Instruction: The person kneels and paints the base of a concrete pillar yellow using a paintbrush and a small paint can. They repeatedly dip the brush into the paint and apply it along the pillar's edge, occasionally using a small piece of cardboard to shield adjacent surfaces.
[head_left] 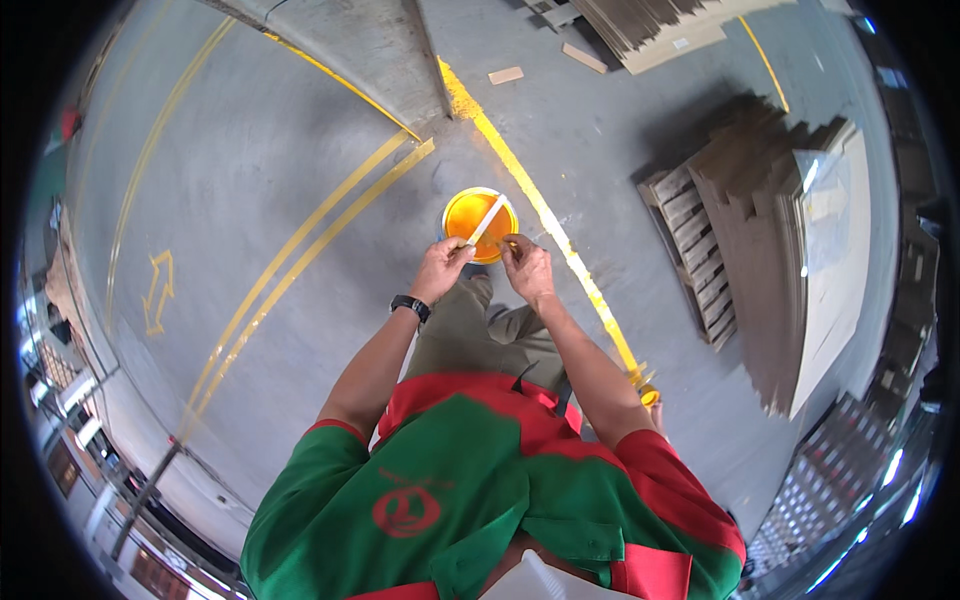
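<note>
A round bucket (pixel 449 205) of orange-yellow paint is in front of me, with its white rim smeared yellow. Across its mouth slants a flat white strip (pixel 487 219). My left hand (pixel 441 270), with a dark watch on the wrist, is closed at the strip's near end, by the bucket's near-left rim. At the near-right rim my right hand (pixel 528 269) has its thumb and fingers pinched together. What lies between those fingertips is too small to make out. The near side of the bucket is partly hidden by my hands.
A yellow painted line (pixel 545 215) runs along the floor past the bucket. Near its closer end is a small yellow container (pixel 649 396), with part of a hand beside it. Flat cardboard (pixel 750 230) is stacked by a wooden pallet (pixel 690 250) at right; more cardboard (pixel 640 30) lies far ahead.
</note>
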